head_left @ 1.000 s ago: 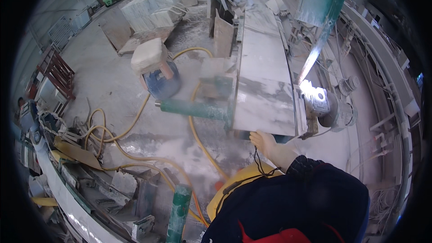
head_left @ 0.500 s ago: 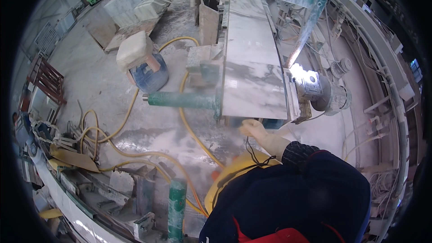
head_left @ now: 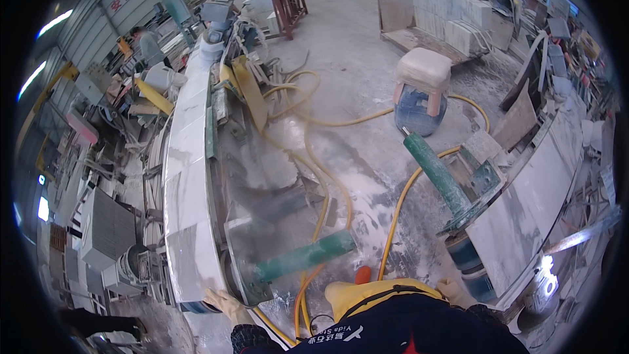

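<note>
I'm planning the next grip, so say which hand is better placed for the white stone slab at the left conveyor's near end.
Left, most likely: the left hand is at the near edge of the white stone slab, while the right hand is across the body, beside the yellow apron.

Here's the left slab [head_left: 193,252], pale white with a smudge of grey towards its far end, lying flat, its near edge right at the left hand [head_left: 224,303], fingers over the corner, the rest stretching ahead of them! Swing across to the other side and there's the right slab [head_left: 517,242], white too, soft grey veins running through it, also flat, whole as far as it shows, slanting away ahead and right of the right hand [head_left: 453,292]
</note>
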{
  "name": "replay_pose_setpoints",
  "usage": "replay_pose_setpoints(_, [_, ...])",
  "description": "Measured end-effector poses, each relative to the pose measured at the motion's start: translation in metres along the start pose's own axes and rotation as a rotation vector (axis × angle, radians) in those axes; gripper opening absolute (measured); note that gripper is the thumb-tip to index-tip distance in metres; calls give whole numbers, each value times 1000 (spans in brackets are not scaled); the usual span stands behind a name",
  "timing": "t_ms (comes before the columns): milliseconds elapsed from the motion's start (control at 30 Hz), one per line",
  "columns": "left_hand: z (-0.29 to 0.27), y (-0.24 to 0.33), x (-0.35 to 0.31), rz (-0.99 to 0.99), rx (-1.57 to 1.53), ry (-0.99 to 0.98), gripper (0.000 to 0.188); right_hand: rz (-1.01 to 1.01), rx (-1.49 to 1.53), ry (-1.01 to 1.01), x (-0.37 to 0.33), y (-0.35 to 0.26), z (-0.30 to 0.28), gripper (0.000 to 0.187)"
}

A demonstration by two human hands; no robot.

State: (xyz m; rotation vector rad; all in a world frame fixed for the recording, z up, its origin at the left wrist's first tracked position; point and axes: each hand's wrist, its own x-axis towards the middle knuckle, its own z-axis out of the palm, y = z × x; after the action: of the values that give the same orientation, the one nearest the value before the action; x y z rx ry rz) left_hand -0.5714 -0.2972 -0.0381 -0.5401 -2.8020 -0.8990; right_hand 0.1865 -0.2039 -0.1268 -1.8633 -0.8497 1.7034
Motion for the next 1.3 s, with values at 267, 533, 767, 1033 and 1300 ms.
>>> replay_pose_setpoints(267, [-28,26,-10,-6,-45,-111,59,-70,-145,105,37,-42,16,29])
replay_pose_setpoints(533, [-25,15,6,-69,60,-188,64,-90,-7,13,19,-58,6,39])
replay_pose_setpoints(767, [-28,16,9,-158,144,-254,65,-23,-30,-59,-36,-86,-21,36])
replay_pose_setpoints(1033, [-61,49,-10,-159,114,-266,66,-176,-102,-89,-24,-135,8,36])
replay_pose_setpoints(1300, [-42,11,-26,5,-327,137,55,-376,-164,-208,-13,-201,87,39])
